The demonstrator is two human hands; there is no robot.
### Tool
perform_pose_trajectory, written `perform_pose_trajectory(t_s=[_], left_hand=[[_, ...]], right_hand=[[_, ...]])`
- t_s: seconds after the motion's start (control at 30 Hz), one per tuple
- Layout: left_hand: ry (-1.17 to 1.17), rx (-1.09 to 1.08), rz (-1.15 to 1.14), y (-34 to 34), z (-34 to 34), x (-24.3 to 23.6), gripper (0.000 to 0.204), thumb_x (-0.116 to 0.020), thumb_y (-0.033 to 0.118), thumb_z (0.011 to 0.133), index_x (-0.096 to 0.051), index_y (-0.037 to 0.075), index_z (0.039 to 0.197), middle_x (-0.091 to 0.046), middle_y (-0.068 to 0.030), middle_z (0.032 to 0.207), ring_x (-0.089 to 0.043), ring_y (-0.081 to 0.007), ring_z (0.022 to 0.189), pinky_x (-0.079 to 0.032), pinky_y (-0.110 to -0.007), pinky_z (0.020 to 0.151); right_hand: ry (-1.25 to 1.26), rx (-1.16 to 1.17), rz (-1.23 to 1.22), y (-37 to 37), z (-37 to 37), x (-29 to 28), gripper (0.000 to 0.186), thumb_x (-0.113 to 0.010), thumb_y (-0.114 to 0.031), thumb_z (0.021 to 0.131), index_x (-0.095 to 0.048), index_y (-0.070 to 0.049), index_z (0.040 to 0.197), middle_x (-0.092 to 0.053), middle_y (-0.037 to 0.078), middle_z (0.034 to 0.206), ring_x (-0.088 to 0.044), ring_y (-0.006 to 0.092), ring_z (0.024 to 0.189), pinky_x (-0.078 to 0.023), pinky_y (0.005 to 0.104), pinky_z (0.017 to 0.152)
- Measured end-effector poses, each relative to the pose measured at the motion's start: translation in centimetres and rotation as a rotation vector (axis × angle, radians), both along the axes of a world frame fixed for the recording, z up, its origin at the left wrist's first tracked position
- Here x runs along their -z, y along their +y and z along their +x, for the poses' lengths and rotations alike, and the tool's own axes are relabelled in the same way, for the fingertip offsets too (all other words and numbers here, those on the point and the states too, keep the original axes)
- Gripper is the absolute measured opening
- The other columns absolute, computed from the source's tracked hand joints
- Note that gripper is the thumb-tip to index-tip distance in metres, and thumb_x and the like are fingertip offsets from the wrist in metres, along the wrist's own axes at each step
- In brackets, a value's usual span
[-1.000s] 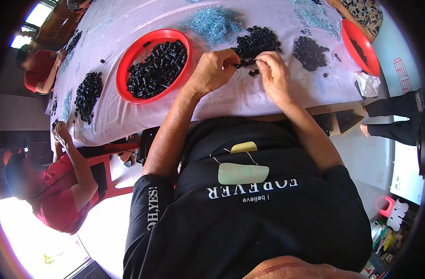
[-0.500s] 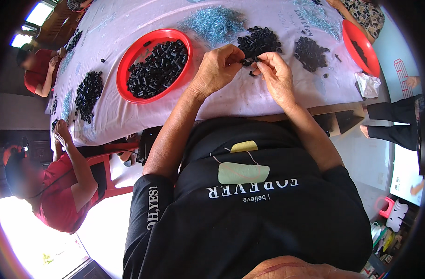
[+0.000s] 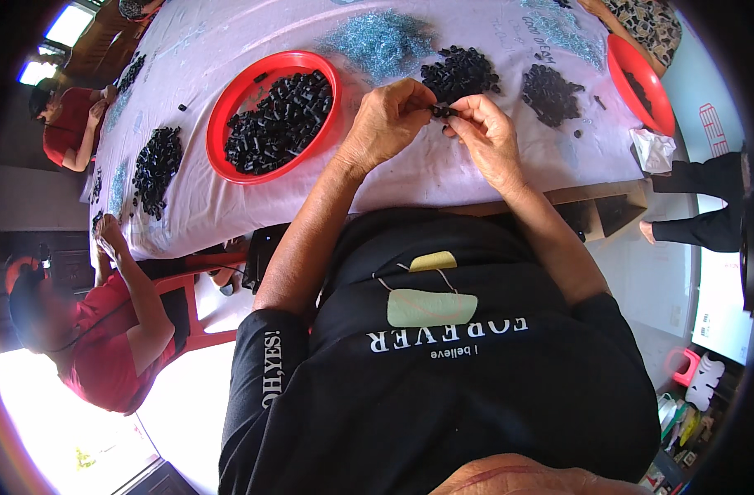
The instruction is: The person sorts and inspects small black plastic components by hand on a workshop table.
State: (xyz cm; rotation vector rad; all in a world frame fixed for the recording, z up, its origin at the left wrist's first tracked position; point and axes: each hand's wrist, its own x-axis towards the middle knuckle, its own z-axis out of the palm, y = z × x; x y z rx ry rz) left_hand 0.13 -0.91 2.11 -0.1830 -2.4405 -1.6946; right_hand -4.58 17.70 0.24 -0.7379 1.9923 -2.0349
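My left hand (image 3: 385,124) and my right hand (image 3: 488,140) meet over the near side of the table, fingertips almost touching. Small black plastic pieces (image 3: 441,111) are pinched between them; their exact shape is too small to make out. Both hands are closed, thumbs against the fingers. Just beyond my fingertips lies a heap of small black parts (image 3: 459,73). Left of my left hand, a red basin (image 3: 215,124) holds many black cylindrical pieces (image 3: 278,124). Behind the hands spreads a pile of clear bluish small parts (image 3: 377,43).
A flatter black heap (image 3: 552,95) lies to the right, near a second red basin (image 3: 641,82) and a crumpled white bag (image 3: 653,151). Another black pile (image 3: 157,172) is at left on the pale cloth (image 3: 220,216). Co-workers in red (image 3: 117,346) sit along the left side.
My right fingertips have moved slightly left, bringing the black pieces together between my hands. A person standing at the far right has shifted position.
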Motion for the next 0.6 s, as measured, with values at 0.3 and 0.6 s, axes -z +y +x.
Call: perform_pose_trajectory(t_s=[0.3, 0.6], left_hand=[[0.016, -0.001, -0.009, 0.05, 0.07, -0.04, 0.021, -0.062, -0.007, 0.085, -0.063, -0.003, 0.105, -0.068, -0.0069, 0.095, -0.065, -0.011, 0.089, -0.054, -0.026, 0.083], [0.053, -0.021, -0.085, 0.38, 0.36, -0.52, 0.02, -0.062, -0.006, 0.084, -0.064, -0.003, 0.104, -0.069, -0.0069, 0.093, -0.065, -0.0105, 0.087, -0.054, -0.026, 0.081]], right_hand=[[0.013, -0.008, 0.0, -0.13, 0.14, -0.09, 0.013, -0.062, 0.006, 0.088, -0.058, 0.003, 0.101, -0.066, 0.006, 0.088, -0.064, 0.0098, 0.079, -0.055, 0.0244, 0.073], [-0.008, -0.029, -0.019, -0.15, 0.17, 0.2, 0.018, -0.061, 0.006, 0.089, -0.062, 0.004, 0.106, -0.067, 0.006, 0.091, -0.064, 0.0101, 0.08, -0.056, 0.0249, 0.073]])
